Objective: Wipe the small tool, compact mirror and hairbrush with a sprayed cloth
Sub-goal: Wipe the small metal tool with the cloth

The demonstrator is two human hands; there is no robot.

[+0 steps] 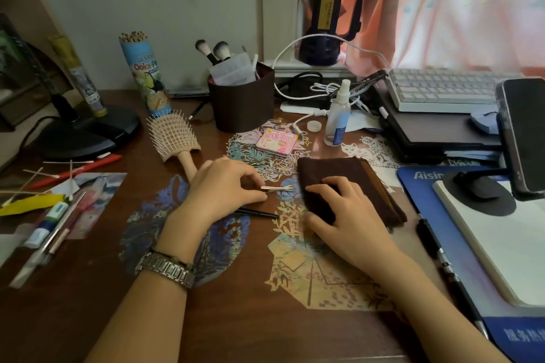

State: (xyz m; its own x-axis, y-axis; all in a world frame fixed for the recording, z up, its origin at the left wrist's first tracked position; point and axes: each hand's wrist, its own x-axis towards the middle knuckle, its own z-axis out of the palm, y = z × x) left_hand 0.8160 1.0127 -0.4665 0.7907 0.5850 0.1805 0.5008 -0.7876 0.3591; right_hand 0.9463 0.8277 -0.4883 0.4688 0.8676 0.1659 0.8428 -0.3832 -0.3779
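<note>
A dark wooden table (88,289) with paper-cut decals carries a hairbrush (174,138), pink mirror (276,141), folded brown cloth (351,188), spray bottle (337,115), metal clip (278,188), brush cup (241,103), pencil tube (147,76), keyboard (442,88) and blue mat (460,230).

On my right, the blue mouse pad (413,183) shows white letters "Aisin", cut off by a phone stand, and Chinese characters "服务" at its near corner. The tall pencil tube (147,74) at the back left reads "Color P", the rest turned away. Smaller labels elsewhere are too blurred to read.
</note>
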